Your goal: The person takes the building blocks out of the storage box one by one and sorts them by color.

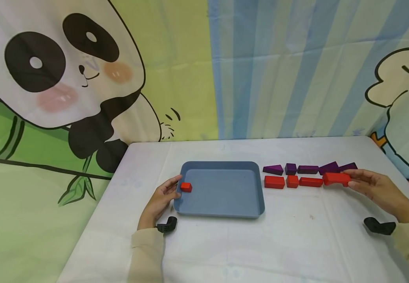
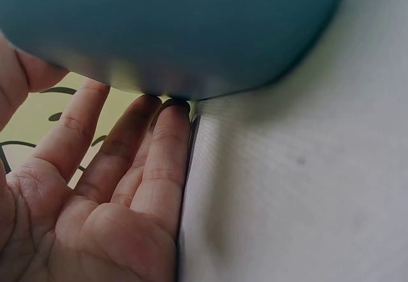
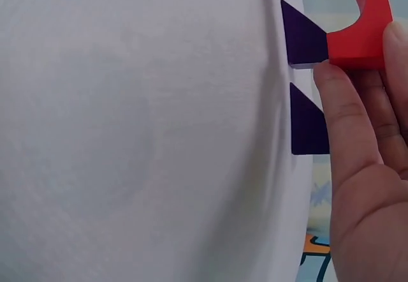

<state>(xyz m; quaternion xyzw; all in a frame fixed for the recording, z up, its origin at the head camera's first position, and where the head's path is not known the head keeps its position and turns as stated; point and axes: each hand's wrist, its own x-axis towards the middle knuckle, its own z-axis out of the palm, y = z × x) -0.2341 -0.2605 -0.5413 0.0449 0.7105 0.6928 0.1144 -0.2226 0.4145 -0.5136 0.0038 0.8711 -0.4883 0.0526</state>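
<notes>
At the left end of the blue-grey tray [image 1: 222,192], my left hand [image 1: 160,198] holds the rim, its fingers against the outer wall in the left wrist view. One small red block [image 1: 186,187] lies inside the tray near that hand. My right hand [image 1: 381,188] pinches a red arch block [image 1: 336,179] by one end, its curved cutout visible in the right wrist view. The arch is at the right end of a row holding a red rectangular block [image 1: 274,182], a red cube-like block [image 1: 292,181] and a long red block [image 1: 311,182].
Behind the red row runs a line of purple blocks, among them a wedge [image 1: 273,169], a cube [image 1: 290,169], a long block [image 1: 308,169] and a triangle [image 1: 329,168]. A white cloth covers the table [image 1: 278,251]. Printed curtains [image 1: 176,70] hang behind it.
</notes>
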